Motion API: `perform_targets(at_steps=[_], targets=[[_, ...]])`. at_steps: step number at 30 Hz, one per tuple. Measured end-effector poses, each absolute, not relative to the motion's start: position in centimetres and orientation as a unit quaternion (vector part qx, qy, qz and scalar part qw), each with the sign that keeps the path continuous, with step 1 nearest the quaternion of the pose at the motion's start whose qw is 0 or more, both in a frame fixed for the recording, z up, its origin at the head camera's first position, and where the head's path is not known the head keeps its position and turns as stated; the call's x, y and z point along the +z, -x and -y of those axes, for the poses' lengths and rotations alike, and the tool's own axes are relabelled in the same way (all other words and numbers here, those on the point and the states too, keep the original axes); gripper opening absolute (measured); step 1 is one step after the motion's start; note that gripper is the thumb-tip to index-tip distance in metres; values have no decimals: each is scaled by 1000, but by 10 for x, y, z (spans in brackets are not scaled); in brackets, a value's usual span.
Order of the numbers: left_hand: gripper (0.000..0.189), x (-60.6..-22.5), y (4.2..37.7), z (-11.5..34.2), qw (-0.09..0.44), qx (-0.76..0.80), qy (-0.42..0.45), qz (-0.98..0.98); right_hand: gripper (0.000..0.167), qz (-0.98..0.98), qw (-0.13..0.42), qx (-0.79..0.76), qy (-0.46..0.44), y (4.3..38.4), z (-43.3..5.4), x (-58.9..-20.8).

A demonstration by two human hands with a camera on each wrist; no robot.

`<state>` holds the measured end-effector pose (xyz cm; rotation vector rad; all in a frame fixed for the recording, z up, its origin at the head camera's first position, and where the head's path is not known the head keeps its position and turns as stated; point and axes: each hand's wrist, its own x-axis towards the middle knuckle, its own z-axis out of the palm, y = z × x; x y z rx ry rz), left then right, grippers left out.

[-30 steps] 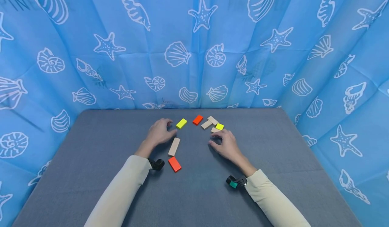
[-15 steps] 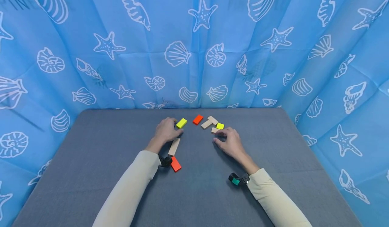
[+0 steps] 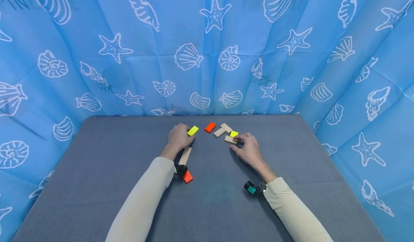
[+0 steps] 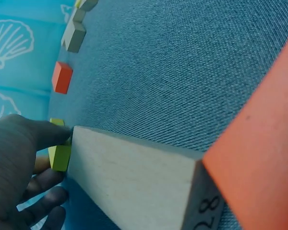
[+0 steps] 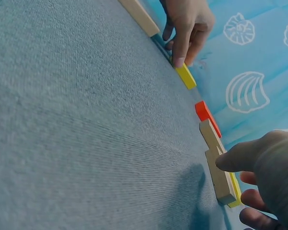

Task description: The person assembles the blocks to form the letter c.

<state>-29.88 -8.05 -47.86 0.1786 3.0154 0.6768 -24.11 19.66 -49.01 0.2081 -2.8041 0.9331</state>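
Note:
In the head view my left hand (image 3: 179, 138) pinches the near end of a yellow block (image 3: 193, 131) between thumb and fingers. The left wrist view shows the thumb against this yellow block (image 4: 60, 155). A plain wooden block (image 4: 134, 172) and a red-orange block (image 4: 264, 143) lie below that hand. My right hand (image 3: 250, 149) is over another wooden block (image 3: 231, 140), the index fingertip at its right end and the thumb at its near side. Behind that block sits a second yellow block (image 3: 234, 133), partly hidden.
Two more wooden blocks (image 3: 220, 132) and a red block (image 3: 210, 127) lie near the back edge of the grey cloth-covered table (image 3: 213, 206). A blue curtain (image 3: 207, 73) printed with shells hangs behind and along the sides. Bands with black devices sit on both wrists.
My left hand has moved right onto the yellow block and closed on it. My right hand has shifted slightly right, showing more of the wooden block. The blocks look unmoved.

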Motion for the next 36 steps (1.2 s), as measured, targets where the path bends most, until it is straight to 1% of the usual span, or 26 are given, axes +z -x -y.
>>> perform_targets(at_steps=[5,12,18,26,36], targets=[[37,-481,299,80,18,239,-64,-969,33,942,89,316,-72,244,-199,-491],[32,-480,295,78,35,248,-120,-961,32,938,90,326,-75,249,-199,-497],[31,-478,286,75,61,241,-157,-956,34,938,86,328,-72,252,-198,-498],[30,-479,279,78,73,230,-179,-954,39,940,72,324,-72,253,-198,-502],[32,-480,276,86,81,237,-186,-950,36,944,75,312,-78,256,-193,-502]])
